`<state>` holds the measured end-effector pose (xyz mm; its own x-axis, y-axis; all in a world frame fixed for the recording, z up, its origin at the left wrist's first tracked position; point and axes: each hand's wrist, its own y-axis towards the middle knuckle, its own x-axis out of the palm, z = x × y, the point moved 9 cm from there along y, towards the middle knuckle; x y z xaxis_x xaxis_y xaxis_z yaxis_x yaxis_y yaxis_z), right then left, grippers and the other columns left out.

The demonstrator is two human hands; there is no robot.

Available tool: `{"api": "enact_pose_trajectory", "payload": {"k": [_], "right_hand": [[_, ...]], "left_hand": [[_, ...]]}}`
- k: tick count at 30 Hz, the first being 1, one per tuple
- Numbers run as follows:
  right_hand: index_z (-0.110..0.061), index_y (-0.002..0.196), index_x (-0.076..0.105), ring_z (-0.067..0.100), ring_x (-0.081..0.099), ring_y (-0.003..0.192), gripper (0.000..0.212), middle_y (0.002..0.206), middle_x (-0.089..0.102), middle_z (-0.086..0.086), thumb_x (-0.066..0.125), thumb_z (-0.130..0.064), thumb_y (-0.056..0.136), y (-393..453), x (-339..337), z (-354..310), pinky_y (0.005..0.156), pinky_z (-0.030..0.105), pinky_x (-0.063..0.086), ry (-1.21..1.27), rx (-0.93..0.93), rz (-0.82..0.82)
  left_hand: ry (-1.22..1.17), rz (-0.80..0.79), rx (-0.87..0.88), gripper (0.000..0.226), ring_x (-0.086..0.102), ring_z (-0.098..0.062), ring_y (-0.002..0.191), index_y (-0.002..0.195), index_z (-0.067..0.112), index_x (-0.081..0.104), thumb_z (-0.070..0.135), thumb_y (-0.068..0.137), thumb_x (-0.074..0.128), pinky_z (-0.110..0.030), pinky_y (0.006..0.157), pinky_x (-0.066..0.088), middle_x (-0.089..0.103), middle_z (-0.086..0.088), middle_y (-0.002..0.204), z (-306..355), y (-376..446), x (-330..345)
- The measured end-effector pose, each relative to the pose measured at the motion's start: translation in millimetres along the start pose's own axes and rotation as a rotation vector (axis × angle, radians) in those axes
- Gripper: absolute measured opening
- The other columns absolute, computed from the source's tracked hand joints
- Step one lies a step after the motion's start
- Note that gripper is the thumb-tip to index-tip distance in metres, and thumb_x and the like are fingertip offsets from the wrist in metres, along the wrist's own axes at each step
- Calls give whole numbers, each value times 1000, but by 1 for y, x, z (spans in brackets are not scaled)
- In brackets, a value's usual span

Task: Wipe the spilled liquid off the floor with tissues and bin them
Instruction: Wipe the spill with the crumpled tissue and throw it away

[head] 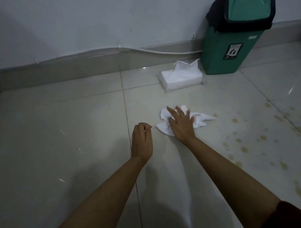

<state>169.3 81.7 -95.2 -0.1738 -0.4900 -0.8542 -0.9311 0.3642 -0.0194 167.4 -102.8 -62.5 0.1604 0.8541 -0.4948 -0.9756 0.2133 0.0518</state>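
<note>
Underfoot, pale tiled floor (57,125), glossy, crossed by dark grout lines. Behind it, white wall (99,13) with a grey skirting board and a white cable (167,53) clipped along it. Far right against the wall, green bin (227,48) with a swing lid and a black liner showing at the rim. Just left of the bin's foot, white tissue pack (181,78) lying flat, one sheet poking up. Scattered over the right-hand tiles, yellowish spilled drops (244,149). Near the middle, crumpled white tissue (164,127) flat on the floor, just left of the drops. Right hand (180,124) spread on that tissue, fingers straight, pressing down. Left hand (142,141) just beside it, fingers curled loosely, holding nothing.
</note>
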Motion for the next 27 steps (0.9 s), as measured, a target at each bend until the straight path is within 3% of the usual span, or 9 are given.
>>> {"api": "enact_pose_trajectory", "payload": {"k": [2,5,7,10,12,16,20,27], "right_hand": [[-35,145,37,35,8,147,43,159,22,4,36,-34,102,-2,15,-18,116,53,0,-22,-84,-55],[-28,144,41,32,19,146,47,157,27,6,40,-15,99,-20,29,-41,118,40,4,-15,-241,-60],[-27,145,39,30,21,146,50,158,24,5,39,-10,99,-39,37,-50,120,39,7,5,-328,-88],[-32,146,36,28,20,146,48,161,10,6,38,-15,101,-68,38,-52,119,40,20,0,-447,-100],[-34,148,30,23,26,143,49,162,3,4,39,-21,102,-76,30,-45,113,33,26,35,-457,-110],[-16,152,18,22,25,145,56,160,16,5,41,-21,101,-65,21,-38,117,27,15,99,-354,-151],[-26,151,22,18,7,149,50,161,13,0,32,-36,103,-86,39,-44,119,34,0,-45,-343,-206],[-25,149,28,13,11,148,46,159,20,-4,31,-33,104,-168,45,-54,119,26,1,-10,-444,-255]], "left_hand": [[25,12,-7,23,50,-20,98,101,8,56,16,101,35,-30,91,41,53,-6,101,-4,0,-2],[61,56,0,23,51,-24,100,101,6,56,15,101,35,-36,94,43,54,-10,102,-7,0,-5],[84,88,22,23,51,-27,99,101,4,56,14,101,36,-39,93,43,54,-13,102,-7,-2,-7],[78,112,41,22,52,-27,101,100,5,57,14,100,37,-39,94,44,54,-12,103,-7,-5,-8],[75,108,54,21,52,-26,101,101,5,57,13,100,37,-36,94,43,54,-12,103,-4,-6,-9],[80,104,31,22,52,-25,100,102,5,56,13,100,36,-33,92,42,53,-14,105,-1,-7,-15],[99,106,1,23,51,-25,102,103,4,57,14,100,36,-33,93,41,54,-14,106,-8,-22,-24],[164,5,115,30,49,-25,99,98,4,58,18,96,31,-32,91,39,56,-12,104,-8,-71,-17]]}}
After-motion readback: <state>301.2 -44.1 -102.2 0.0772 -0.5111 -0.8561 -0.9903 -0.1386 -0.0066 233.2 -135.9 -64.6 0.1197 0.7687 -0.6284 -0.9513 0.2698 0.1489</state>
